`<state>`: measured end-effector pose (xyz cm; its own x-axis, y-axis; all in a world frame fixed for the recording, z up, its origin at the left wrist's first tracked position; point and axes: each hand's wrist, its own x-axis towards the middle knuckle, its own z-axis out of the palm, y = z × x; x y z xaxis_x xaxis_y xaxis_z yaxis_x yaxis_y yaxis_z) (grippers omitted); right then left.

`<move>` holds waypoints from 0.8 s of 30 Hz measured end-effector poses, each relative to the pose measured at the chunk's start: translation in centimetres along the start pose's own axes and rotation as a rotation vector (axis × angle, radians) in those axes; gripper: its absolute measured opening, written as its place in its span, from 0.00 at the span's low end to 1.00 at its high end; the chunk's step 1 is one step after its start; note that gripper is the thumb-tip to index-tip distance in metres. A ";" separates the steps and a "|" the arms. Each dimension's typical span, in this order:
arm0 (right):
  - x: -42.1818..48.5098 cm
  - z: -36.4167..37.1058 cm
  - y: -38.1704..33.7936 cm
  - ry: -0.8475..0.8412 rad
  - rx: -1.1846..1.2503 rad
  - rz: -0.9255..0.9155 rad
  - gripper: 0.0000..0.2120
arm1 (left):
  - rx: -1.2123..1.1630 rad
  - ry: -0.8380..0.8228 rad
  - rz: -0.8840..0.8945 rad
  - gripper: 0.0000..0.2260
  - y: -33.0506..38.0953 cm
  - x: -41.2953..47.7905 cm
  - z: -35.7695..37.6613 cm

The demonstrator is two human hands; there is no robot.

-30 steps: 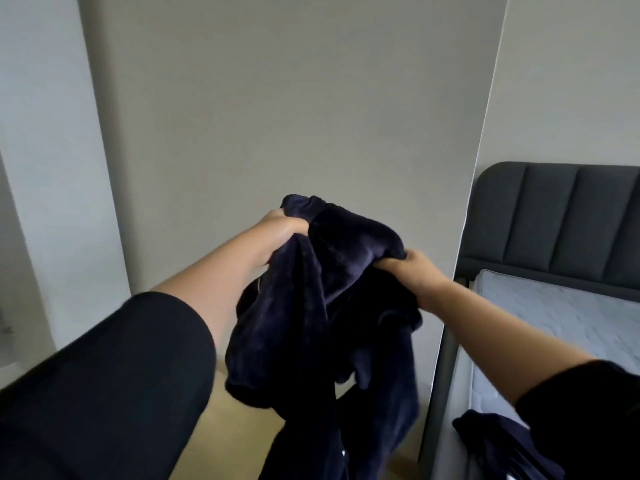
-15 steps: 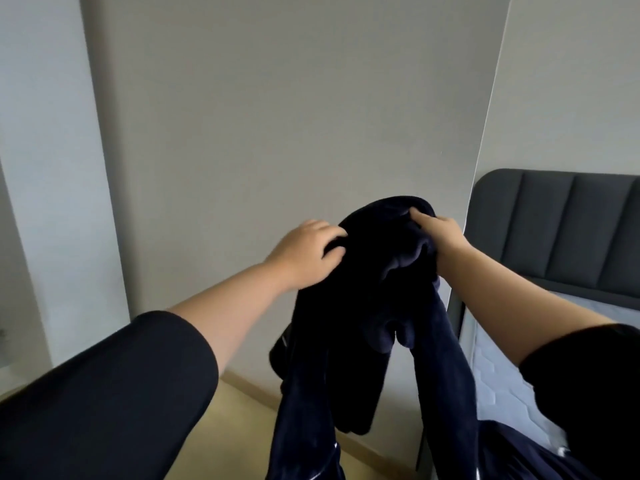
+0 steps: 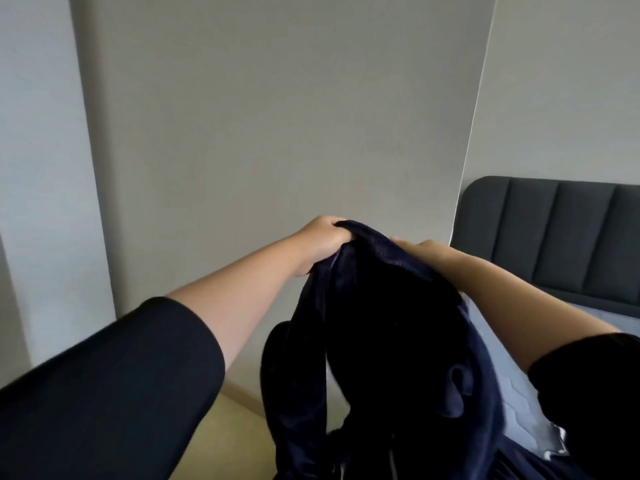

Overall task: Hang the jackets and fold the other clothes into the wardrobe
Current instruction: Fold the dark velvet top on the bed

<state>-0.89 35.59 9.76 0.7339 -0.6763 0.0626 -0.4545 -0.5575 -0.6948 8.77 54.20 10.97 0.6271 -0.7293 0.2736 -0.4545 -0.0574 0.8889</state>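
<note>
Navy fleece garment (image 3: 381, 323) (limp, bunched), clamped in left hand (image 3: 322, 241); right hand (image 3: 429, 251): grip unclear.

walls (image 3: 277, 116): plain grey | floor (image 3: 228, 420): pale wood | right: dark padded headboard (image 3: 554, 237), grey mattress (image 3: 516, 393)

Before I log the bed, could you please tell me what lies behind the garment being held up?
Around the garment, gripped by the left hand and right hand, wall, floor and mattress show. The mattress's near corner behind it is covered.
</note>
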 end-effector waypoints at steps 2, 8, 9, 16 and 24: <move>0.1 0.1 0.1 0.033 0.046 -0.084 0.27 | -0.004 0.023 -0.049 0.08 1.0 0.4 0.1; -2.3 1.6 0.3 -0.308 0.350 -0.397 0.22 | -0.061 0.177 -0.122 0.05 2.3 1.5 0.4; -2.5 2.1 0.8 -0.262 0.083 -0.391 0.13 | -0.075 0.188 -0.117 0.04 2.3 1.4 0.2; -1.5 0.6 2.8 0.345 -0.309 -0.211 0.04 | 0.013 0.249 0.025 0.04 0.9 1.0 -2.7; -2.3 1.3 0.6 0.131 0.579 -0.177 0.06 | 0.538 0.397 0.044 0.05 -2.0 1.2 -7.8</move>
<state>-2.27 37.42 8.27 0.6881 -0.6716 0.2747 0.0435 -0.3398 -0.9395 15.35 58.79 12.40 0.7389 -0.4383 0.5118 -0.6729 -0.4403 0.5944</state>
